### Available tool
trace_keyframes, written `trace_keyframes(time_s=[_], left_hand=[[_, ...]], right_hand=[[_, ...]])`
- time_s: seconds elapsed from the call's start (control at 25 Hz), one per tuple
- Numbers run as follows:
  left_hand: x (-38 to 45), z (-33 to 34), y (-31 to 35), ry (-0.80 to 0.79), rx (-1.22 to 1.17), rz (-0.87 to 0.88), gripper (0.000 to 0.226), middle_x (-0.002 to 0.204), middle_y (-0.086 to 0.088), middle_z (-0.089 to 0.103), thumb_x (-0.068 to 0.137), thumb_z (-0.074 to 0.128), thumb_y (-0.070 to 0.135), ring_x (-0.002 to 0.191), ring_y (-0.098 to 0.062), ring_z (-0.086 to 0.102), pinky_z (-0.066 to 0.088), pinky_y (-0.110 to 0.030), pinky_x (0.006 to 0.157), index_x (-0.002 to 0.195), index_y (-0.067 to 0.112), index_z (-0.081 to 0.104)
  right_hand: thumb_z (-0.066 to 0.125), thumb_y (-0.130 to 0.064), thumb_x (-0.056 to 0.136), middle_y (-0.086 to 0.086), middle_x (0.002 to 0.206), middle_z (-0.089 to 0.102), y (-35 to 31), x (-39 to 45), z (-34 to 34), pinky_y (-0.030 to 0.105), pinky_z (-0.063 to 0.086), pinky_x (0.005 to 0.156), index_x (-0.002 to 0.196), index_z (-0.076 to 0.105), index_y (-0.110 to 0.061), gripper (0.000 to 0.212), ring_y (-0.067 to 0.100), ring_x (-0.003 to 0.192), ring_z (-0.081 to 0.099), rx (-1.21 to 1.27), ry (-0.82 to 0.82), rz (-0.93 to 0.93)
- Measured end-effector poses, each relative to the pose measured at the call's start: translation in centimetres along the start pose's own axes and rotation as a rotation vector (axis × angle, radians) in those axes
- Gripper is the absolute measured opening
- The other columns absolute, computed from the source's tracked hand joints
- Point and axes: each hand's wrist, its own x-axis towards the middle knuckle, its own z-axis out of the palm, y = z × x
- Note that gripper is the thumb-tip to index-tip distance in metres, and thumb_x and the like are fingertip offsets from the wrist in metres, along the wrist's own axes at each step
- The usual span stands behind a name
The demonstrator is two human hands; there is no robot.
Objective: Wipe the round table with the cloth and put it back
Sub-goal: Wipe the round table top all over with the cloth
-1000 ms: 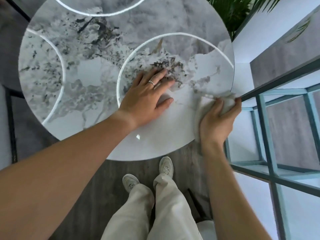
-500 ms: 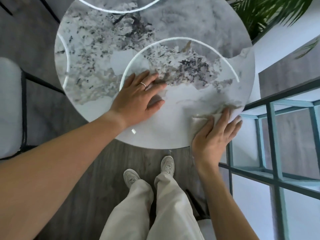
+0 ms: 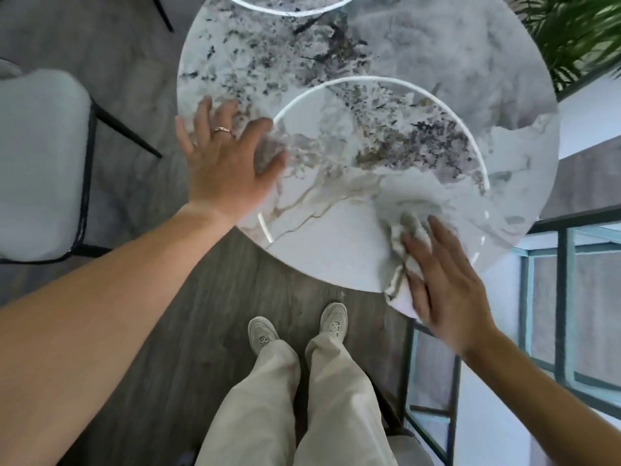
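The round table [image 3: 336,240] has a glossy grey-and-white marble top and fills the upper middle of the view. My right hand [image 3: 443,280] lies flat on a crumpled light cloth [image 3: 401,260] at the table's near right edge, pressing it onto the top; part of the cloth hangs over the rim. My left hand [image 3: 225,159], with a ring on one finger, is spread out over the table's near left edge, fingers apart and holding nothing. Both hands are blurred by motion.
A grey padded chair [image 3: 37,163] with a black frame stands to the left. A teal metal-and-glass frame [image 3: 564,284] runs along the right, close to the table. A green plant [image 3: 568,31] is at the top right. My legs and shoes [image 3: 299,331] stand on dark wood flooring.
My right hand has slid the cloth from the table's right rim toward the near edge. My left hand has shifted left, from the middle of the top to its left edge.
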Motion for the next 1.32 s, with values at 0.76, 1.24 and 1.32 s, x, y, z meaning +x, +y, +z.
trace_keyframes(time_s=[0.76, 1.24, 1.32], left_hand=[[3.5, -1.8, -8.2, 0.144, -1.270, -0.612, 0.024, 0.114, 0.009, 0.075, 0.096, 0.055, 0.046, 0.104, -0.024, 0.073, 0.058, -0.051, 0.092, 0.108, 0.033, 0.072], [5.4, -2.3, -11.6, -0.251, -1.545, -0.714, 0.094, 0.081, -0.001, 0.077, 0.092, 0.009, 0.079, 0.068, -0.014, 0.069, 0.053, -0.028, 0.061, 0.111, 0.016, 0.077], [5.9, -2.2, -12.1, -0.318, -1.638, -0.704, 0.099, 0.090, -0.009, 0.072, 0.090, 0.008, 0.082, 0.080, -0.020, 0.068, 0.052, -0.029, 0.075, 0.120, 0.013, 0.073]], right_hand=[[0.051, -0.029, 0.103, 0.020, 0.159, 0.036, -17.5, 15.8, 7.9, 0.054, 0.028, 0.121, 0.150, 0.043, -0.010, 0.052, 0.038, 0.152, 0.025, -0.043, -0.129, -0.131], [0.047, -0.027, 0.100, 0.017, 0.163, 0.029, -19.3, 26.2, 9.3, 0.048, 0.013, 0.125, 0.149, 0.042, -0.010, 0.052, 0.034, 0.155, 0.015, 0.029, -0.201, -0.171], [0.043, -0.027, 0.100, 0.014, 0.164, 0.029, -19.6, 30.5, 9.8, 0.044, 0.009, 0.125, 0.147, 0.042, -0.012, 0.049, 0.031, 0.155, 0.014, -0.010, -0.213, -0.127]])
